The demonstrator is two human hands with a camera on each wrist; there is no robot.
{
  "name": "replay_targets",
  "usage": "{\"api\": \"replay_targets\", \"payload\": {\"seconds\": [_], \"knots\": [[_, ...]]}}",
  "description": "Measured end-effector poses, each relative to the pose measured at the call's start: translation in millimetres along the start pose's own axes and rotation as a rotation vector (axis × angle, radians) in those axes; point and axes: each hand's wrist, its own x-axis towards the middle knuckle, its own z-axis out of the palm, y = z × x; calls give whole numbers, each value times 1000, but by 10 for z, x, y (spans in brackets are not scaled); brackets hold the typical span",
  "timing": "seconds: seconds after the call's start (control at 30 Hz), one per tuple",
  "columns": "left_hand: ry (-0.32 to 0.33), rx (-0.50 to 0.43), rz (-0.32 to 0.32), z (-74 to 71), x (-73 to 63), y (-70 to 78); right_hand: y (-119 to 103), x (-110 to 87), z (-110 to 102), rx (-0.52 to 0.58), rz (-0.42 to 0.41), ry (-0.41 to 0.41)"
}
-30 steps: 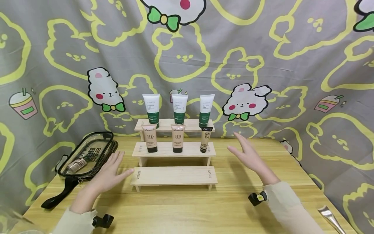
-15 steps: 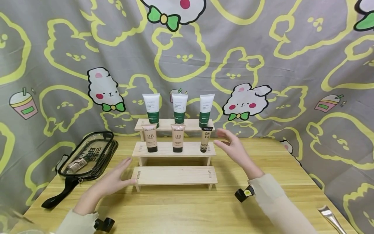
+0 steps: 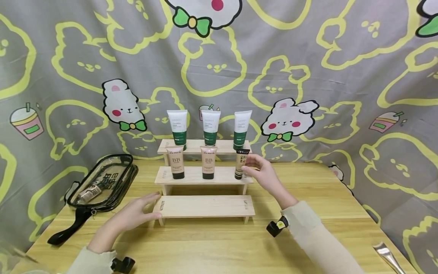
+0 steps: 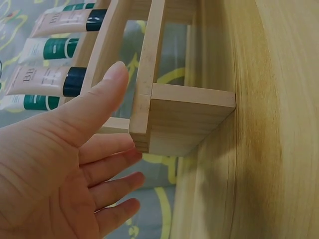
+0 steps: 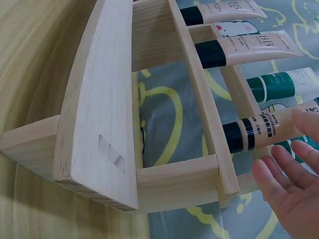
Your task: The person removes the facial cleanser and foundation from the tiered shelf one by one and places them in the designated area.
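Observation:
A three-step wooden display stand sits on the table. At the right end of its middle step stands a small tan foundation tube, upright on its black cap. My right hand is right beside it; in the right wrist view the thumb overlaps the tube's upper part and the other fingers are spread loosely. My left hand is at the left end of the bottom step, fingers relaxed, holding nothing. Two pink BB cream tubes share the middle step. White-and-green tubes line the top step.
A clear zip pouch with black trim and a tube inside lies on the left of the table. At the front right edge lies a shiny metal tool. Patterned grey fabric hangs behind the stand.
My right hand has moved left from open space to the small tan tube. My left hand has come down and slightly right toward the bottom step. The tubes have stayed in place.

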Motion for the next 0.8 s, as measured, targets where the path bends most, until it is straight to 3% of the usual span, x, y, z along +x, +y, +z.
{"api": "replay_targets", "payload": {"seconds": [0.4, 0.8], "knots": [[-18, -7, -25, 10, 13, 1, 2, -5, 45, 31, 20, 2], [-10, 20, -8, 13, 10, -1, 22, -9, 34, 8, 31, 10]]}}
